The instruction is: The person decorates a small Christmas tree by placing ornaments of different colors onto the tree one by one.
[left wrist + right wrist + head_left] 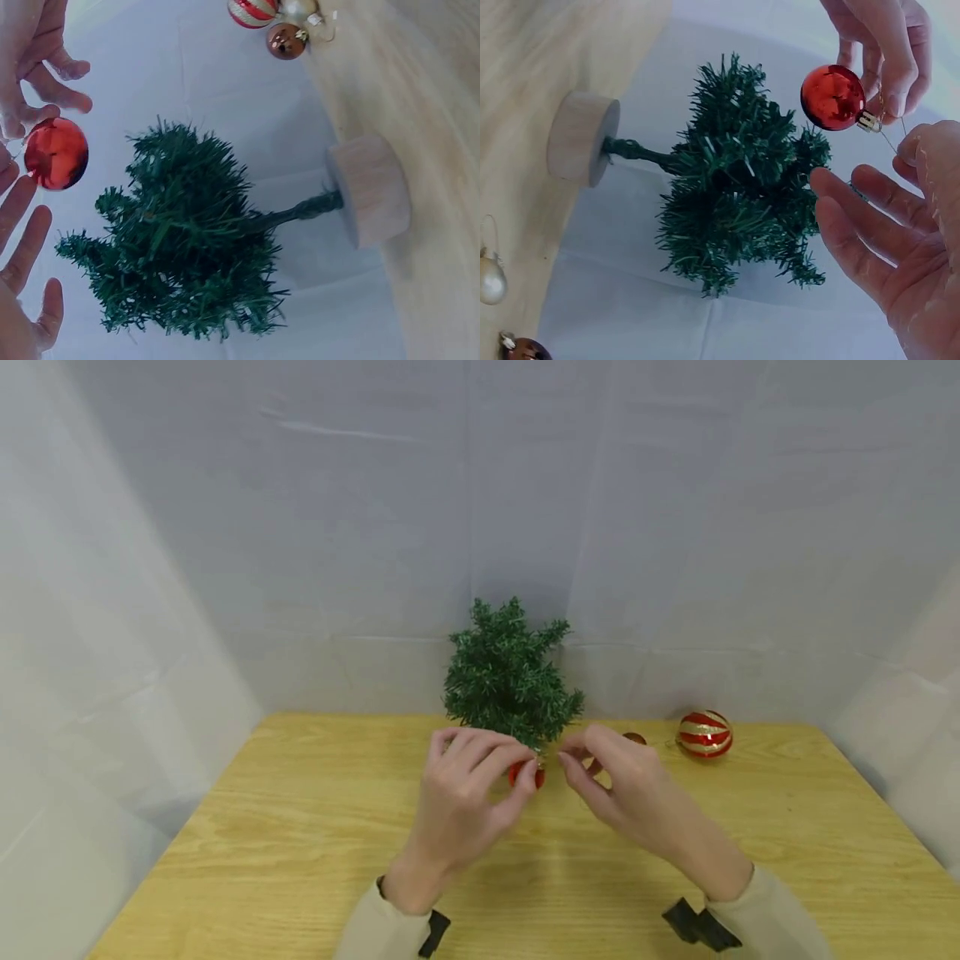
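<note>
Left hand (457, 793) pinched the red bauble (832, 97); right hand (622, 785) seemingly pinched its hanger loop. Next: hook it on the tree (512, 681).

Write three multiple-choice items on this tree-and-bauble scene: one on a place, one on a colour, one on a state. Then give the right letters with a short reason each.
1. Where does the striped bauble lie?
A. On the table, right of the tree
B. Hung on the tree
C. In the left hand

2. What colour is the small bauble held between the hands?
A. Gold
B. Plain red
C. Blue

3. How does the little tree stand?
A. Lying on its side
B. Held in the air
C. Upright on its wooden base

Answers:
1 A: the head view shows it resting on the table, apart from the tree.
2 B: both wrist views show a shiny red ball, pinched by the left hand near the right hand.
3 C: the wooden base sits flat on the table.
</note>
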A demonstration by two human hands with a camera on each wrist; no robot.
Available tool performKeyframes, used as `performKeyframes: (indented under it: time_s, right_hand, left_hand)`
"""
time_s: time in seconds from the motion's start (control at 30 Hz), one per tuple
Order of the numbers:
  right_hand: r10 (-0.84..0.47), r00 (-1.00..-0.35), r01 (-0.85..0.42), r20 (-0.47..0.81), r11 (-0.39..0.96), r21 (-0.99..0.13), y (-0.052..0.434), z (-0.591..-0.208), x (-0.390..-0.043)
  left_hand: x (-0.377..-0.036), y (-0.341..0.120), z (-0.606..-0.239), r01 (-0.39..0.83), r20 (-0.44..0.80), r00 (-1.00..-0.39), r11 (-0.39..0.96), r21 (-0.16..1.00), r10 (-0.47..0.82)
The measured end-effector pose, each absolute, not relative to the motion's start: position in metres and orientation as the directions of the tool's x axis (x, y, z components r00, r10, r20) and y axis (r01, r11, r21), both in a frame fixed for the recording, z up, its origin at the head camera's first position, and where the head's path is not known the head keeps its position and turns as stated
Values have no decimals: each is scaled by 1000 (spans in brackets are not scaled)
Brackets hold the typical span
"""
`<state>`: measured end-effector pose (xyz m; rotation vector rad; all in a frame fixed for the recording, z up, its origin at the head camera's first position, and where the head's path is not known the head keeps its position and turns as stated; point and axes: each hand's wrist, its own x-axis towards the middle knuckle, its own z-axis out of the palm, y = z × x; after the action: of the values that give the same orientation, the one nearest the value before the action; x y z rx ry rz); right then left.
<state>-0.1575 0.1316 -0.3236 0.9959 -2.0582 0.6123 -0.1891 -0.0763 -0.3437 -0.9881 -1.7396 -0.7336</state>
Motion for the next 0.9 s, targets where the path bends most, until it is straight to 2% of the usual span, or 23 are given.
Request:
performKeyframes:
  time_s: [0.27, 0.47, 0.67, 0.9]
  right_hand:
    - [-507, -307, -724, 806, 674, 148, 131, -311, -166]
    - [-552, -244, -638, 797, 711, 297, 130, -302, -174]
    - [-575, -237, -570, 783, 735, 367, 128, -292, -184]
    - [-582, -278, -559, 764, 745, 364, 122, -285, -197]
  left_hand:
    - [-194, -81, -329, 851, 927, -202, 526, 7, 315]
    - [-200, -84, -316, 810, 913, -188, 583, -64, 361]
    - [-207, -87, -304, 747, 902, -164, 647, -150, 399]
    - [-215, -90, -298, 677, 888, -191, 711, -190, 418]
